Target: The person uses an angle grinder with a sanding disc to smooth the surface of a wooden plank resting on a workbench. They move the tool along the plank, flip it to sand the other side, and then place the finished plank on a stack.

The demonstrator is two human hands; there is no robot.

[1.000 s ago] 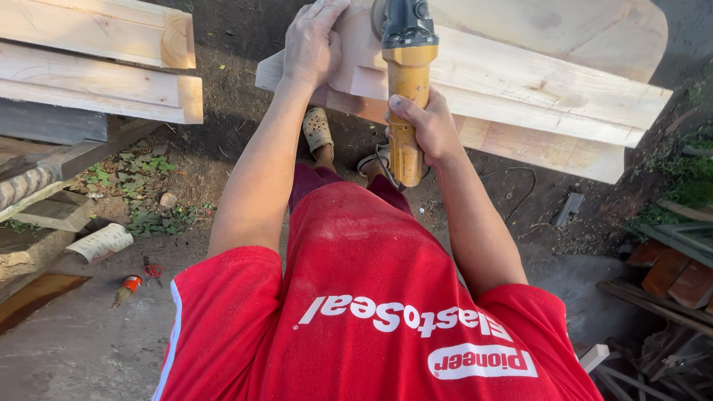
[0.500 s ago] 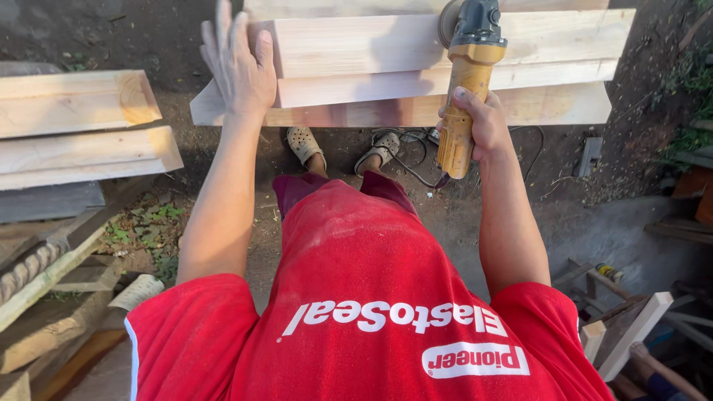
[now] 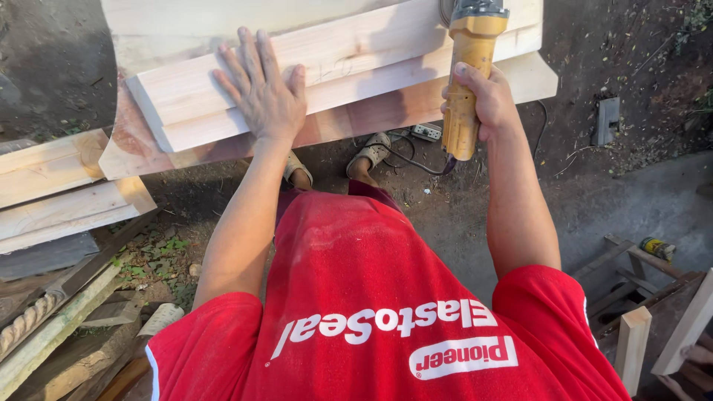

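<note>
Stacked timber planks now sit nearer than a second ago. Left hand lies flat and spread on them at 11 o'clock; right hand, at 1 o'clock, keeps a closed grip on the yellow angle grinder.

Bare dirt ground, stacked pale planks, scrap timber
</note>
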